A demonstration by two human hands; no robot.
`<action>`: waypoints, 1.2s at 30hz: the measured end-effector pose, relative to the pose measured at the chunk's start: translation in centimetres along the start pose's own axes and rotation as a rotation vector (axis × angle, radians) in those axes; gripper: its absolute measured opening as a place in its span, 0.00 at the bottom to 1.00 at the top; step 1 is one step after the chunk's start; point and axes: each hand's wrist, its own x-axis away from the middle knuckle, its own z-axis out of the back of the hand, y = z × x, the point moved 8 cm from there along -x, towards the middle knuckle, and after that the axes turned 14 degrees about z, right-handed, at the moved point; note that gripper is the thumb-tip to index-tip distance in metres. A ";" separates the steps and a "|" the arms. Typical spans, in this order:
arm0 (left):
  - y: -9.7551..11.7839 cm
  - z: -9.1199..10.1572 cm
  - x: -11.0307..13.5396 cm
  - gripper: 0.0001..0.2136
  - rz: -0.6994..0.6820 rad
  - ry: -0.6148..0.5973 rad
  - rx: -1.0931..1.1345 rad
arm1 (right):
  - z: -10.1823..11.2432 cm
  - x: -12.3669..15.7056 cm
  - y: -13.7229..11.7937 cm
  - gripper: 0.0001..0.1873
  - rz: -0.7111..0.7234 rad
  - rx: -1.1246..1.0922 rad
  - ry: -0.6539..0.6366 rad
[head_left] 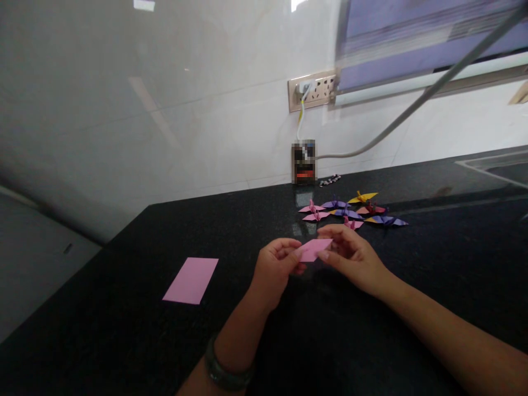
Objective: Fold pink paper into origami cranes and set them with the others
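A small piece of folded pink paper (314,249) is held just above the black countertop. My left hand (277,268) pinches its left end between thumb and fingers, and a dark bangle circles that wrist. At the paper's right side, my right hand (355,257) has its thumb on the near edge and its fingers curled behind the far corner. Beyond the hands sit several folded paper cranes (346,213) in pink, purple, yellow and red. To the left lies a flat sheet of pink paper (191,280).
The black countertop (124,330) meets a pale tiled wall. A pixelated device (304,162) stands against the wall, plugged into a socket panel (312,91). A grey cable (396,121) runs up to the right. A beaded string (330,180) lies beside the device.
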 end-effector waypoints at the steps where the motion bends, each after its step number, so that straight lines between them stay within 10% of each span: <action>1: 0.0 0.0 0.0 0.12 0.009 -0.013 0.040 | -0.1 0.0 -0.2 0.18 0.025 0.014 -0.023; 9: -0.3 -1.2 0.3 0.10 0.075 -0.170 0.060 | -0.3 -0.2 -0.1 0.08 0.001 0.171 -0.091; 20: 1.0 -0.6 0.7 0.11 -0.158 -0.017 -0.173 | -1.0 -0.3 -1.0 0.10 0.014 0.205 -0.172; 36: -0.4 -0.5 0.0 0.11 -0.016 -0.038 -0.068 | -0.5 0.3 0.2 0.06 -0.060 0.152 -0.076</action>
